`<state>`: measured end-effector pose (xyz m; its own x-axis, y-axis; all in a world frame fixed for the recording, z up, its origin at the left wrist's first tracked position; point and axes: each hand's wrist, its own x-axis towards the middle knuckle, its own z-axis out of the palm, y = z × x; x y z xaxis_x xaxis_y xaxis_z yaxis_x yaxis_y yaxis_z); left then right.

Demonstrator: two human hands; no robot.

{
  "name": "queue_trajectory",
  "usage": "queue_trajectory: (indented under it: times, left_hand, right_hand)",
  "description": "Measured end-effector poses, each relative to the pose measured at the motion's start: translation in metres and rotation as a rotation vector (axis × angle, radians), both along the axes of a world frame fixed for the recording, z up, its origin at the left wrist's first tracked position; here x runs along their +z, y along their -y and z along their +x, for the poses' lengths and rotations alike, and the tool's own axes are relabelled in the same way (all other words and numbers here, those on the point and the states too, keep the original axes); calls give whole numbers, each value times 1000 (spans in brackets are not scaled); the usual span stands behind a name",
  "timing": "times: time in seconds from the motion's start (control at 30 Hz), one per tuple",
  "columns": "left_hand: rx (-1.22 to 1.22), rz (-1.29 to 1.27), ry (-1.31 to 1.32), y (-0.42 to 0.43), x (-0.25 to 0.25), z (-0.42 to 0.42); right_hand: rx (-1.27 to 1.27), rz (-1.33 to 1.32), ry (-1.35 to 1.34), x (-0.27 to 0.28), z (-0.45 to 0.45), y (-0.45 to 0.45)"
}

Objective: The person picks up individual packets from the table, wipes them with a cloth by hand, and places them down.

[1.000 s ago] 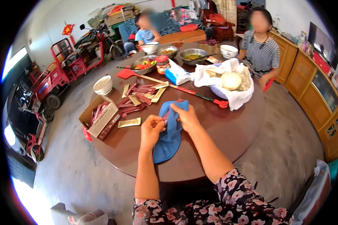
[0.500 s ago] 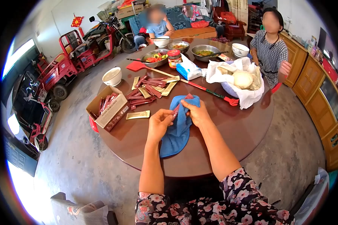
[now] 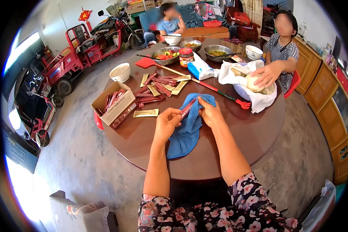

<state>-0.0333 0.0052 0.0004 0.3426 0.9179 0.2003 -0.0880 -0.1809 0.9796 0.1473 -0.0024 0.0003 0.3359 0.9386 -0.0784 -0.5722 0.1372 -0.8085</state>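
Note:
Between the fingers of my left hand is one end of a dark red stick packet. My right hand pinches a blue cloth, which hangs down to the tabletop behind the packet. The packet's far end lies against the cloth near my right fingers. Left of my hands, a cardboard box holds several red packets. Beyond them lies a loose pile of red packets mixed with gold ones. A single gold packet rests flat beside the box.
Farther back on the round table are a red spatula, a tissue pack, a lidded jar, metal bowls of food and a white bowl. At right, a person's hand touches bread in a cloth-lined basket.
The cloth has moved off the packet, so more of the packet shows. The person at right has reached into the bread basket. The seated person behind has turned sideways.

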Motion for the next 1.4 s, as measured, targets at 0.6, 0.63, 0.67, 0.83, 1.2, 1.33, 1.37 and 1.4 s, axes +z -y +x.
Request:
queue_trajectory:
  times: [0.6, 0.63, 0.67, 0.83, 1.2, 1.33, 1.37, 1.4]
  left_hand:
    - [-7, -65, 84, 2, 3, 0]
    - [-9, -59, 83, 2, 3, 1]
    - [-7, -58, 85, 2, 3, 1]
    - [34, -58, 90, 1, 1, 5]
    - [12, -14, 87, -1, -5, 9]
    - [-78, -16, 75, 1, -6, 12]
    - [-76, -16, 76, 2, -7, 13]
    - [-72, -13, 71, 2, -7, 14]
  right_hand:
    - [-22, 48, -97, -5, 2, -4]
    - [-57, 39, -98, -7, 2, -6]
    - [-54, 40, -97, -9, 2, -8]
    - [45, 37, -73, -12, -9, -7]
    - [210, 26, 154, -6, -28, 6]
    - [143, 3, 61, -5, -16, 1]
    - [100, -5, -14, -4, -15, 1]
    - [58, -13, -88, -3, -14, 1]
